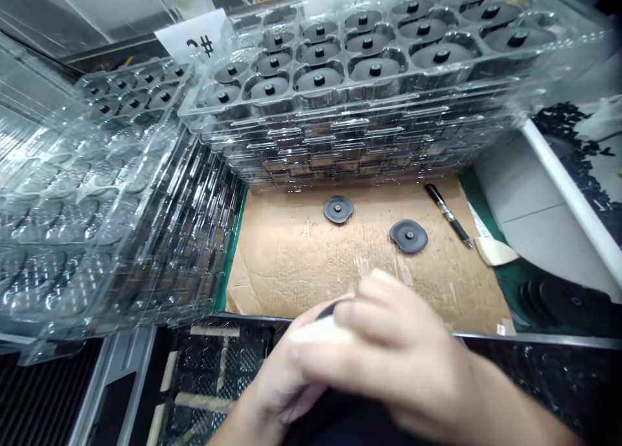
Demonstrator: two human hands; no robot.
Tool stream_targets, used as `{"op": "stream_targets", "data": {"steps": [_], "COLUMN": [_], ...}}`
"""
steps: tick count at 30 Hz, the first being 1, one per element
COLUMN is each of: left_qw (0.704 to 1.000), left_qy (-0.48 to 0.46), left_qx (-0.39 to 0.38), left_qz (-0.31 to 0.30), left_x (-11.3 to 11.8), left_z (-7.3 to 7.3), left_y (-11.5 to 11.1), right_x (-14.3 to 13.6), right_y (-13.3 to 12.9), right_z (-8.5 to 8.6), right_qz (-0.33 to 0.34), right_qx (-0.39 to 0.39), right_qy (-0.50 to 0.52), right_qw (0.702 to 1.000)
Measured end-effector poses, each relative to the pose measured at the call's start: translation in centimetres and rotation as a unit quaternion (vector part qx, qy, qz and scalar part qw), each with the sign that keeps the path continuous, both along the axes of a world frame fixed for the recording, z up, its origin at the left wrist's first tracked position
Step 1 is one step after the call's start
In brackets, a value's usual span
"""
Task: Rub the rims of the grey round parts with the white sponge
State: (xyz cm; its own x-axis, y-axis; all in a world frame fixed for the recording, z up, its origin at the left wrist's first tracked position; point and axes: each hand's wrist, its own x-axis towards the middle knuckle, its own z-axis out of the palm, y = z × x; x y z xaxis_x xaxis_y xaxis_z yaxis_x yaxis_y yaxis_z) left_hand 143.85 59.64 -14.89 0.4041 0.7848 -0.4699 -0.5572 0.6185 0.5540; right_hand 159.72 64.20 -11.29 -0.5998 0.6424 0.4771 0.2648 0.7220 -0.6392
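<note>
Over the near edge of the cardboard my two hands are close together. My left hand (pixel 279 375) is closed around a dark disc (pixel 331 310), of which only a thin rim shows. My right hand (pixel 393 342), slightly smeared by motion, is closed on a pale cream pad (pixel 321 331) pressed against the disc; its exact kind is unclear. Ahead, a black rubbery disc (pixel 339 209) with a small central stud and a second black disc (pixel 409 236) lie flat on the cardboard sheet (pixel 282 258). Both have a notch in the edge.
A tall stack of clear plastic trays (pixel 340 128) holding black discs stands behind the cardboard. More clear trays (pixel 160 225) are piled at left. To the right lie a pen (pixel 448 216), a cream wedge (pixel 494 251) and dark discs (pixel 568 300). A paper sign (pixel 194 34) stands behind.
</note>
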Motion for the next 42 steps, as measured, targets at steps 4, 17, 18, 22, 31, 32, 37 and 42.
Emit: {"op": "stream_targets", "data": {"steps": [4,17,18,22,31,32,37,42], "left_qw": [0.996,0.991,0.991,0.991,0.991,0.993,0.993,0.995], "left_qy": [-0.089,-0.101,-0.095,-0.062,-0.02,-0.02,-0.033,-0.032], "left_qx": [-0.013,-0.031,-0.029,-0.016,0.0,0.005,0.021,0.025], "left_qz": [0.008,0.08,0.087,0.114,0.129,0.12,0.114,0.096], "left_x": [-0.9,-1.8,-1.7,-1.2,-0.8,-0.8,-1.4,-1.1], "left_z": [-0.2,-0.3,-0.3,-0.1,0.8,0.9,1.3,1.4], "left_y": [0.0,-0.9,-1.1,-1.9,-3.4,-3.4,-3.6,-3.5], "right_x": [2.0,2.3,2.1,-0.4,-4.0,-4.1,-3.6,-4.2], "right_y": [1.2,-3.9,-3.4,-3.5,-6.2,-6.0,-7.0,-6.8], "right_z": [-4.5,-13.5,-12.2,-5.5,0.8,0.8,1.0,1.0], "right_qz": [-0.165,-0.243,-0.253,-0.351,-0.131,-0.154,-0.094,-0.174], "right_qx": [-0.194,-0.273,-0.289,-0.213,-0.077,-0.056,-0.027,0.005], "right_qy": [-0.06,-0.074,-0.065,0.045,0.014,0.02,0.037,0.019], "right_qw": [0.965,0.928,0.921,0.911,0.988,0.986,0.995,0.984]}}
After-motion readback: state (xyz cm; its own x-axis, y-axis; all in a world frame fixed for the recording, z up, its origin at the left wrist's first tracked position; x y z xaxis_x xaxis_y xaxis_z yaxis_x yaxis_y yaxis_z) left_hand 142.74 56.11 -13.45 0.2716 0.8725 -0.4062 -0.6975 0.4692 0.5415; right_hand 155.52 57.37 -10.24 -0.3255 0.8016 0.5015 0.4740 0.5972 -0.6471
